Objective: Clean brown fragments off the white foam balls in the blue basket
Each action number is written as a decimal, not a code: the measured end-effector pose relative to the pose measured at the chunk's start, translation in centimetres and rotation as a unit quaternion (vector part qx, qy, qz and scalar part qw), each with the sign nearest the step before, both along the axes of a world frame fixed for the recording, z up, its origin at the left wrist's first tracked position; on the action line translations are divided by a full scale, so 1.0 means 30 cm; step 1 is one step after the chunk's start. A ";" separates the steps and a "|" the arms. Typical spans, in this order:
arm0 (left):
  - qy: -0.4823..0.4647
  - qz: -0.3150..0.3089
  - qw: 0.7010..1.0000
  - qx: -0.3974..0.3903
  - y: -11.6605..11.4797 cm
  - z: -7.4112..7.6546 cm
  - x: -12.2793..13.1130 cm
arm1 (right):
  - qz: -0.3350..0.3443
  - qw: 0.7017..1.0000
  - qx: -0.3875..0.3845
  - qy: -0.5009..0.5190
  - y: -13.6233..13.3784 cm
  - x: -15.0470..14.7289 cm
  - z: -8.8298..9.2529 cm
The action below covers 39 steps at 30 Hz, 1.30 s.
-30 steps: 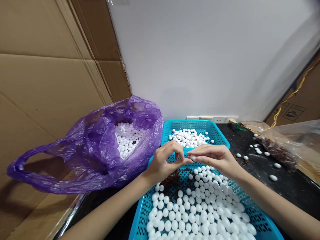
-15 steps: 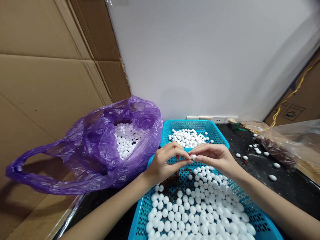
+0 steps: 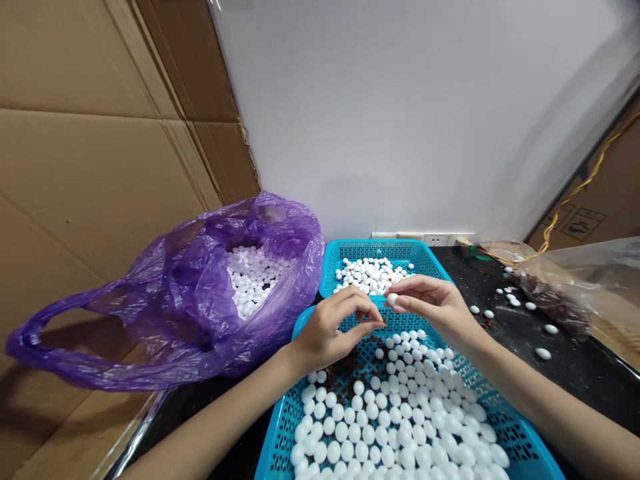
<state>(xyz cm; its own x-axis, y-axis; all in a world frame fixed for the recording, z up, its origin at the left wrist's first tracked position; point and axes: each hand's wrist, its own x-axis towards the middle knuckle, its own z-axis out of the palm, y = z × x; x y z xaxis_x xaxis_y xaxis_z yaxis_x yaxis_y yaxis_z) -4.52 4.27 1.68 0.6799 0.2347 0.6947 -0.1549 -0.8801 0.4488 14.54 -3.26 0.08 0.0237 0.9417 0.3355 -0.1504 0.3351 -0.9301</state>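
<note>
My right hand [image 3: 433, 308] pinches a small white egg-shaped ball [image 3: 393, 300] between thumb and fingertips. Just to its left, my left hand [image 3: 340, 328] has thumb and forefinger together on a small brown piece [image 3: 384, 322], too tiny to make out well. Both hands hover over the far end of a blue plastic basket [image 3: 280, 427], a slight gap between them. Many white balls [image 3: 367, 435] like the held one fill the basket's near part, and dark reddish-brown bits [image 3: 345, 370] lie at its far left.
Behind, a second blue basket [image 3: 435, 265] holds more white balls mixed with brown bits. A purple plastic bag [image 3: 175, 280] of white balls stands left. On the black table [image 3: 500, 380] at right lie several loose balls and a clear bag of brown bits [image 3: 563, 303].
My hands have drawn apart slightly. The white ball, between both hands' fingertips before, has moved a little up and right in my right hand.
</note>
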 end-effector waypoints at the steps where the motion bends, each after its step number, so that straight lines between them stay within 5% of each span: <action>1: 0.000 0.002 1.000 0.001 0.000 0.000 0.000 | 0.002 1.000 -0.002 0.005 0.002 0.002 -0.003; 15: 0.032 0.014 0.999 -0.001 0.005 -0.002 0.002 | 0.023 0.998 -0.048 0.028 0.012 0.003 0.007; 22: 0.200 -0.044 0.979 0.012 0.012 0.000 0.003 | -0.002 0.997 -0.077 0.019 0.033 -0.001 0.010; 26: 0.264 -0.017 0.964 0.025 0.029 0.008 0.001 | -0.001 0.997 -0.075 0.013 0.038 -0.004 0.017; 33: 0.306 0.015 0.952 0.024 0.039 0.024 -0.005 | -0.047 0.998 -0.052 -0.008 0.029 0.016 0.066; 39: 0.281 0.023 0.959 0.037 0.047 0.037 -0.013 | -0.144 0.987 -0.008 -0.068 0.035 0.131 0.116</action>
